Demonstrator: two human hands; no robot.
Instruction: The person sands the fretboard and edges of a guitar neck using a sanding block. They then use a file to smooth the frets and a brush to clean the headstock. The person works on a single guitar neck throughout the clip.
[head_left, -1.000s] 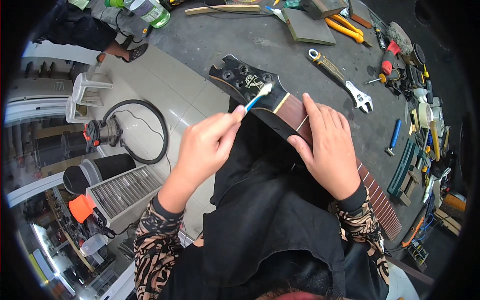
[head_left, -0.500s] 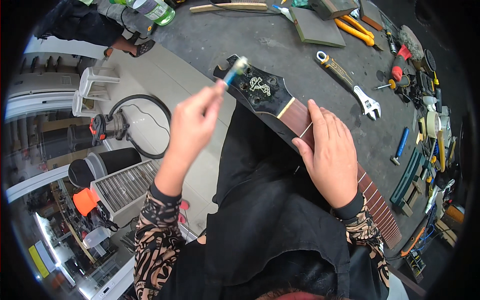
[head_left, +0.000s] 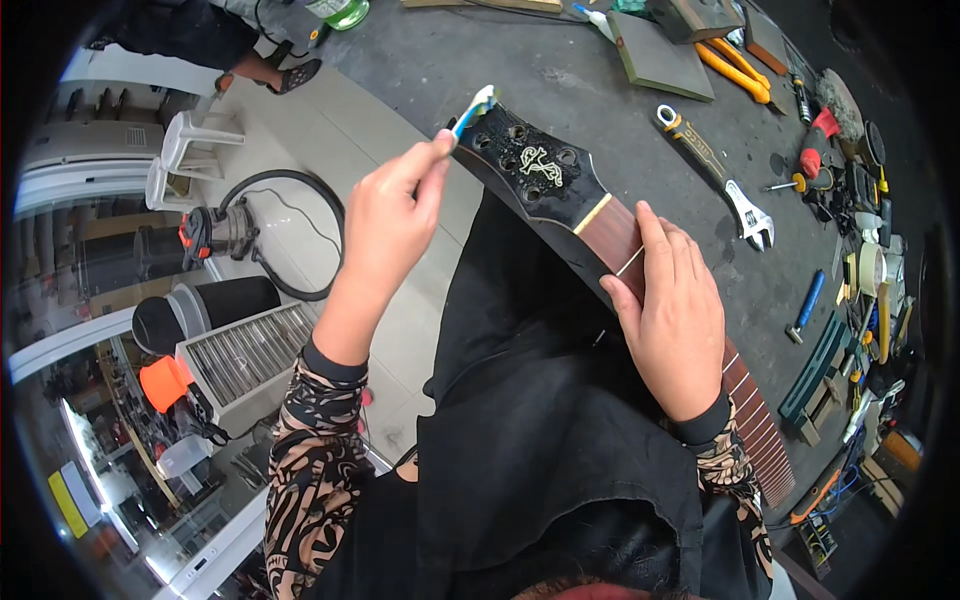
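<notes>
My left hand (head_left: 400, 205) is closed round the handle of a blue-and-white toothbrush (head_left: 467, 118). Its bristle end is at the far tip of a guitar neck's black headstock (head_left: 525, 165); whether it touches is hard to tell. The headstock has several peg holes, a pale inlay and wet-looking specks over its surface. My right hand (head_left: 672, 320) grips the brown fretted part of the guitar neck (head_left: 755, 425), fingers over the top and thumb along the near edge. The neck slants from upper left to lower right across my lap and the bench edge.
On the grey workbench (head_left: 560, 75) lie an adjustable wrench (head_left: 715, 175), yellow-handled pliers (head_left: 738, 68), a flat sanding block (head_left: 660, 55) and a small blue-handled hammer (head_left: 805, 305). Tools crowd the right side. A vacuum cleaner (head_left: 222, 232) stands on the floor at left. Another person's foot (head_left: 298, 75) shows beyond.
The toothbrush has shifted slightly up and toward the headstock's far tip, and its head has tilted. My right hand keeps its place on the neck. The whole view has shifted a little.
</notes>
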